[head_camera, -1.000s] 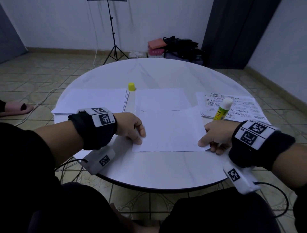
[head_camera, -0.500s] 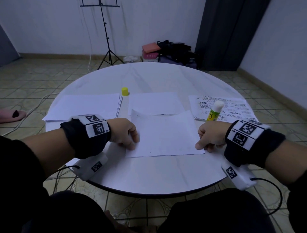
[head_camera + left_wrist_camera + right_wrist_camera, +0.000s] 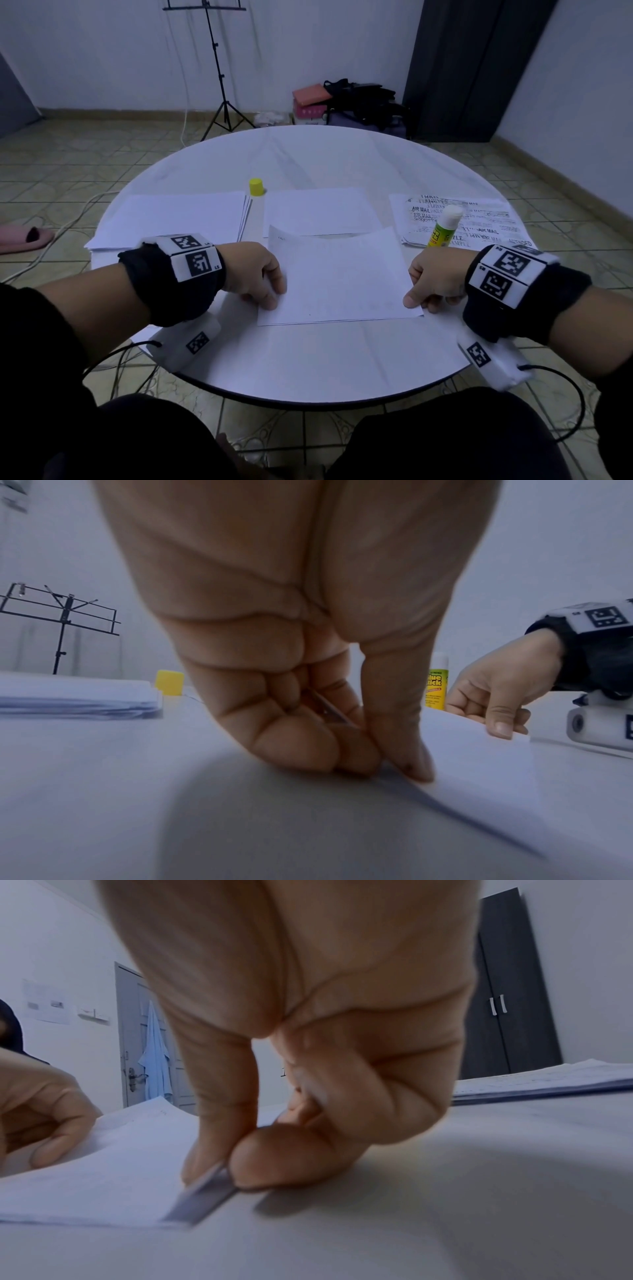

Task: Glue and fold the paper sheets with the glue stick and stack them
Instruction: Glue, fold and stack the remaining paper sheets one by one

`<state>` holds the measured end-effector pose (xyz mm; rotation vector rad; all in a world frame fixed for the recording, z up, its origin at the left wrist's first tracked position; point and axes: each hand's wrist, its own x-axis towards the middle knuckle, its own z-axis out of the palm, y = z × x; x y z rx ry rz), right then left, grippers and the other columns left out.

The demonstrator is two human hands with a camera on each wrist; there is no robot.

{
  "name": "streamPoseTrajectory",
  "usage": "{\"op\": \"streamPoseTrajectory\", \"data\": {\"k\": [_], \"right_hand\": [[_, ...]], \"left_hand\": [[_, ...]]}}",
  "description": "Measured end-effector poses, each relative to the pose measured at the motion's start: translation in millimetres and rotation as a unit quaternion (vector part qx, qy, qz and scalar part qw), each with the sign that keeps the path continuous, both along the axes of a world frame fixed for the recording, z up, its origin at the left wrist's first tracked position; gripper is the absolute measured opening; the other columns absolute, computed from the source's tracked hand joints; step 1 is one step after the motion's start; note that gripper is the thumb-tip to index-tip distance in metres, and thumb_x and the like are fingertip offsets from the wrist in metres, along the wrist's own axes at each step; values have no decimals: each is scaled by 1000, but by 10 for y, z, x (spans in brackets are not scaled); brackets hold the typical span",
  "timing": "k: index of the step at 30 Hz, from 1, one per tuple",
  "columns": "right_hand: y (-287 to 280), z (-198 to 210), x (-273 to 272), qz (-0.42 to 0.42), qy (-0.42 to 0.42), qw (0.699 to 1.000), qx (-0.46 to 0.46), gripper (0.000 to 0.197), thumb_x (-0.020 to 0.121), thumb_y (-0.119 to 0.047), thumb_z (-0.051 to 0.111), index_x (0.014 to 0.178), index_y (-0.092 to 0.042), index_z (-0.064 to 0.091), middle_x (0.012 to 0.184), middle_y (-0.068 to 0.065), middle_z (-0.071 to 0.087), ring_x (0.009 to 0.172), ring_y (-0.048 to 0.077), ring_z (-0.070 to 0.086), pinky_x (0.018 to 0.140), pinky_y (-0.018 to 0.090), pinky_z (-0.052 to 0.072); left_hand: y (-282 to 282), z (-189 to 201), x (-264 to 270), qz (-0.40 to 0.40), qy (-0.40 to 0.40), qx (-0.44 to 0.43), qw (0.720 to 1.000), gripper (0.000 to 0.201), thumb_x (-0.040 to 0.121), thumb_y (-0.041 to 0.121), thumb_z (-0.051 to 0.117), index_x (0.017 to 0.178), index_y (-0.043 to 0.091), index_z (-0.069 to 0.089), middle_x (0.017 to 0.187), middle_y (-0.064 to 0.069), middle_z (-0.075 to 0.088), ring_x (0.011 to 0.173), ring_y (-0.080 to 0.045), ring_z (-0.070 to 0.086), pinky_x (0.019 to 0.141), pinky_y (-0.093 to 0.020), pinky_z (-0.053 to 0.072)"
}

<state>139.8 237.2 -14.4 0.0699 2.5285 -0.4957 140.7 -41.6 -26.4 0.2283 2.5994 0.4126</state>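
Note:
A white paper sheet (image 3: pixel 339 281) lies in front of me on the round white table (image 3: pixel 308 359). My left hand (image 3: pixel 267 291) pinches its near left corner between thumb and fingers (image 3: pixel 387 767). My right hand (image 3: pixel 421 294) pinches the near right corner, and the paper edge shows between thumb and forefinger (image 3: pixel 219 1172). The sheet's far left corner curls up a little. The glue stick (image 3: pixel 444 228) stands uncapped just behind my right hand, apart from it (image 3: pixel 436 685). Its yellow cap (image 3: pixel 256 187) stands further back.
A stack of blank sheets (image 3: pixel 171 219) lies at the left. A single white sheet (image 3: pixel 318 210) lies behind the one I hold. Printed sheets (image 3: pixel 479 219) lie at the right under the glue stick. A music stand (image 3: pixel 219 68) and bags (image 3: pixel 359 99) are on the floor beyond.
Both hands have stayed at the sheet's near corners and tightened their pinch. The sheet's far left corner has lifted slightly. My head view has tilted, nothing else on the table moved.

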Motion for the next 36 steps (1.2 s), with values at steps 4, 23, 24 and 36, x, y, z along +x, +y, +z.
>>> {"op": "streamPoseTrajectory", "data": {"k": [4, 23, 24, 36], "right_hand": [[1, -9, -11, 3, -1, 1000, 4, 36, 78, -12, 77, 61, -11, 44, 53, 4, 64, 47, 17, 54, 38, 18, 34], [7, -38, -20, 3, 7, 1000, 15, 38, 77, -13, 77, 61, -12, 42, 57, 8, 64, 47, 19, 52, 38, 18, 33], [7, -36, -19, 5, 8, 1000, 17, 38, 78, -14, 77, 61, -12, 42, 57, 8, 64, 45, 17, 51, 38, 18, 33], [-10, -27, -19, 13, 3, 999, 31, 36, 78, -15, 76, 61, -11, 44, 57, 5, 63, 43, 15, 50, 36, 17, 32]], "left_hand": [[1, 7, 2, 0, 1, -6, 1000, 20, 75, 23, 79, 87, 30, 65, 57, 9, 58, 39, 3, 47, 44, -5, 35], [-6, 16, 26, -11, 22, -20, 1000, 22, 73, 28, 81, 87, 35, 65, 81, 11, 58, 70, -1, 50, 63, -12, 38], [-4, 15, 28, -10, 23, -21, 999, 22, 73, 28, 81, 87, 35, 66, 78, 13, 57, 70, -1, 49, 62, -12, 37], [8, 43, 52, 1, 23, -21, 1000, 22, 74, 27, 80, 89, 34, 66, 81, 11, 57, 77, -6, 51, 61, -10, 36]]}}
